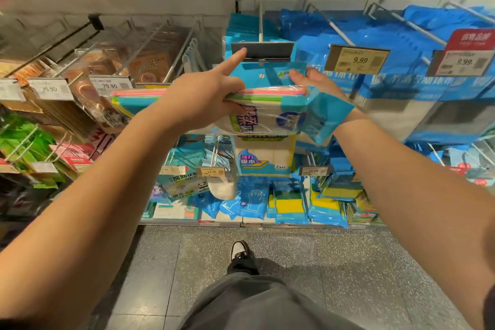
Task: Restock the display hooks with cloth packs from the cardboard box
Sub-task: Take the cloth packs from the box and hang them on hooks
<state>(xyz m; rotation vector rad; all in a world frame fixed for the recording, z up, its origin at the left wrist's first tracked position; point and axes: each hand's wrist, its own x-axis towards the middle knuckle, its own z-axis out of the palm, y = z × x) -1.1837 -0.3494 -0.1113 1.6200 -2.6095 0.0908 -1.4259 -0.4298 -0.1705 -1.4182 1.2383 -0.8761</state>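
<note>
My left grip (198, 99) clamps the cloth packs (267, 104) below the hook's label plate (262, 50); my right grip (313, 79) pinches their header.

A white wall rack of long metal display hooks (260, 24) with price tags (358, 59) carries hanging blue cloth packs (380, 43) above a bottom shelf (241, 223) stocked with blue glove packets (251, 201) and yellow-green sponge packs (289, 205), over a speckled grey floor (334, 270).
</note>
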